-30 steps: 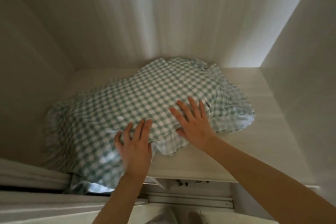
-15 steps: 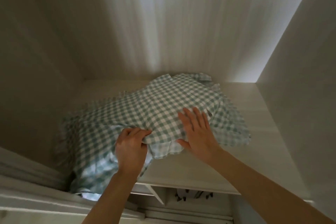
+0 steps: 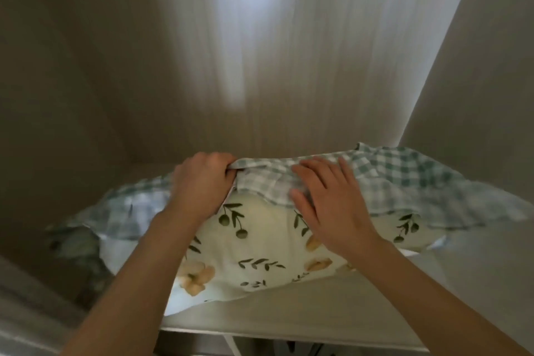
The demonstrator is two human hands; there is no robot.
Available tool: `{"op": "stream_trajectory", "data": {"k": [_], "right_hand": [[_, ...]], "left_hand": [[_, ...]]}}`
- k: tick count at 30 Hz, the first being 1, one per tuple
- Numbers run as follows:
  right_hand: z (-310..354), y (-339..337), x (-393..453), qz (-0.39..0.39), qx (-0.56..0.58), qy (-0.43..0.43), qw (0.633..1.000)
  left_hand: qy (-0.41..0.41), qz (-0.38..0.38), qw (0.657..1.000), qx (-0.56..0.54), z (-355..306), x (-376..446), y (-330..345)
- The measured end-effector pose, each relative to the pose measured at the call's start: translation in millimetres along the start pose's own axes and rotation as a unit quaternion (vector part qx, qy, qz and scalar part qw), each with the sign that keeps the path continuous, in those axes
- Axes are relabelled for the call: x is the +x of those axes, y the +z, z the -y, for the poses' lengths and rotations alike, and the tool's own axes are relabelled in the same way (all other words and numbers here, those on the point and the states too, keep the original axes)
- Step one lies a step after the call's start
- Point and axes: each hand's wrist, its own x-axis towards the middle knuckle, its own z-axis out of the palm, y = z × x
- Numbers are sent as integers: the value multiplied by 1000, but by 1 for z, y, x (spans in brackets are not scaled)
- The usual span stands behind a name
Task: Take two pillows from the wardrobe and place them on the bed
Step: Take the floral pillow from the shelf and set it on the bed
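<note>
A pillow (image 3: 260, 246) lies on the upper wardrobe shelf (image 3: 289, 315). Its top is green-and-white checked (image 3: 404, 179), and its lifted underside is cream with green leaves and yellow flowers. My left hand (image 3: 202, 182) is closed on the checked front edge and holds it raised. My right hand (image 3: 329, 199) presses on the same edge with fingers spread, thumb under the frill. Whether a second pillow lies beneath or behind is hidden.
The wardrobe's back wall (image 3: 260, 66) and side walls (image 3: 476, 66) close in the shelf on three sides. The shelf's front edge runs below my forearms, with a darker compartment (image 3: 289, 348) underneath. A sliding-door rail shows at the lower left.
My left hand closed on the checked edge and lifted it up and back, turning the pillow so its floral underside shows. My right hand moved up with the edge.
</note>
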Motion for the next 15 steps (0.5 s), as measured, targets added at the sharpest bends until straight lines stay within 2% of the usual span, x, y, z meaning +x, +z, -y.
{"op": "stream_trajectory", "data": {"k": [3,7,10,13,15], "right_hand": [[-6,10,-2,47,-51,1,998],[-13,19,2,45,-60,-2,997],[-16,25,11,43,-69,2,997],[-21,32,27,45,-69,16,996],[-24,40,38,51,-76,29,995]], "left_hand": [[22,-56,998,-21,-5,-4,17],[47,-178,983,-1,-6,-28,38],[95,-245,965,-25,-2,-44,54],[116,-250,956,-96,3,-64,71],[91,-201,971,-89,5,-76,83]]}}
